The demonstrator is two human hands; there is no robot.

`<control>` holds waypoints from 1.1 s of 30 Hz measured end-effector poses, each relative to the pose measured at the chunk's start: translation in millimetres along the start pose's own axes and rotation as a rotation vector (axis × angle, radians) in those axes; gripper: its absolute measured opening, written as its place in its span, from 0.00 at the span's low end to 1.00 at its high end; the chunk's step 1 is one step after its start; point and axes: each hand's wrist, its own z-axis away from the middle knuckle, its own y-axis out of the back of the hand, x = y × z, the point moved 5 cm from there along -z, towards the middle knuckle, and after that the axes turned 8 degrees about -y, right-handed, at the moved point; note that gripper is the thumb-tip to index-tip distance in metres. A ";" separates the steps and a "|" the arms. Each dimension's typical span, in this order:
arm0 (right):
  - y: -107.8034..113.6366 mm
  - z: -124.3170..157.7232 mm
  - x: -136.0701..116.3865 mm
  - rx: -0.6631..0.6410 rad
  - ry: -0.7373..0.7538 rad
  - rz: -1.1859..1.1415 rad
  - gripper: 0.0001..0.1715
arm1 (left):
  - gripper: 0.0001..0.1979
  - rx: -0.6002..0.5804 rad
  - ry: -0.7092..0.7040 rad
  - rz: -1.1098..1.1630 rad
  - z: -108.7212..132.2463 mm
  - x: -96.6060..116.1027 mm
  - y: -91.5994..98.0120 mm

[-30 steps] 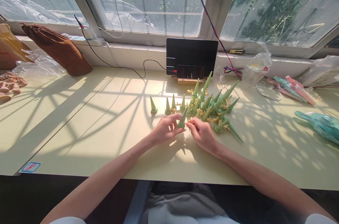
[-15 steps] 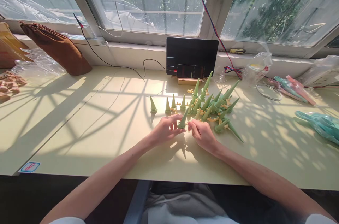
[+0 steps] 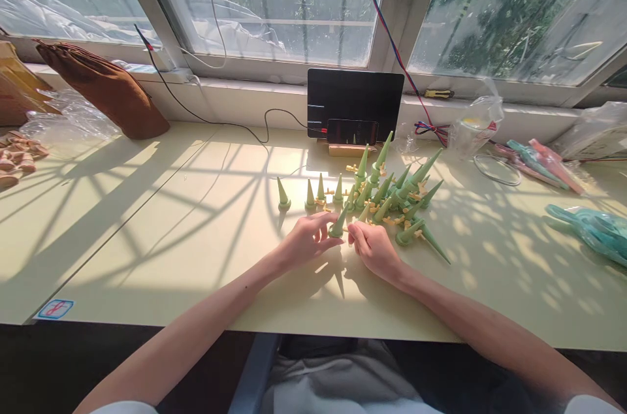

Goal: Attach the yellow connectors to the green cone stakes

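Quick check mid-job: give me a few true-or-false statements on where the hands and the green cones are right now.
1. The left hand holds a green cone at its base. True.
2. The right hand rests far from the cone pile. False: it is right at the pile's near edge, beside the held cone.
3. Four single cones stand upright in a row left of the pile. True.
4. The dark tablet lies flat on the table. False: it stands upright against the window sill.
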 end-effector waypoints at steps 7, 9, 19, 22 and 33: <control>-0.6 -0.4 -0.5 -0.013 -0.012 -0.013 0.30 | 0.14 0.007 -0.007 0.007 0.5 -1.3 -0.8; -1.4 -0.7 0.6 -0.023 -0.022 -0.021 0.31 | 0.14 0.009 -0.010 0.007 0.4 -0.9 -0.4; 3.0 0.1 1.2 0.053 -0.028 -0.064 0.17 | 0.15 0.002 0.114 0.058 -2.6 0.2 3.3; 3.2 0.6 0.1 0.063 0.017 -0.028 0.12 | 0.14 -0.001 0.146 0.102 -3.4 -0.4 3.5; 2.1 -0.6 4.9 0.056 0.070 -0.018 0.13 | 0.15 -0.013 0.125 0.106 -0.4 -3.6 1.9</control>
